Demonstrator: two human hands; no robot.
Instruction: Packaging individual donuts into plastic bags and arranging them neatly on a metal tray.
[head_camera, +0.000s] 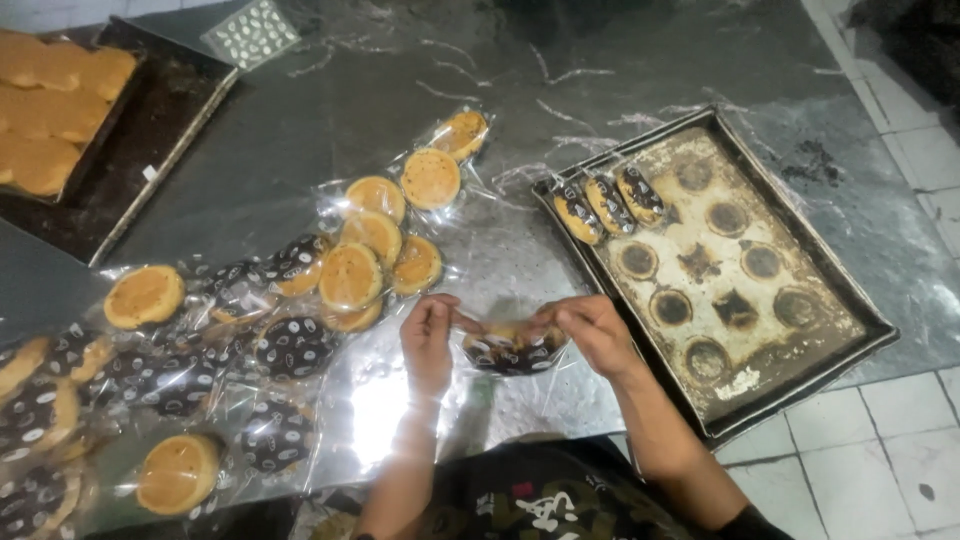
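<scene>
From the head camera, both hands are meeting over a dark metal table (300, 130). The left hand (428, 340) and the right hand (592, 332) are each pinching one end of a wrapped pancake (512, 350) — fingers closed narrow on the clear wrapper with its dark patterned print — and holding it just above the table's near edge, between the two hands.

To the left, a spread of wrapped pancakes (352, 275) is lying loose on the table, some golden side up, some showing the dark print. To the right, a stained baking tray (800, 250) is sitting at an angle, carrying three wrapped pancakes (608, 205) in a row at its far corner. At the far left — another tray (150, 130) of unwrapped golden cakes (50, 100).
</scene>
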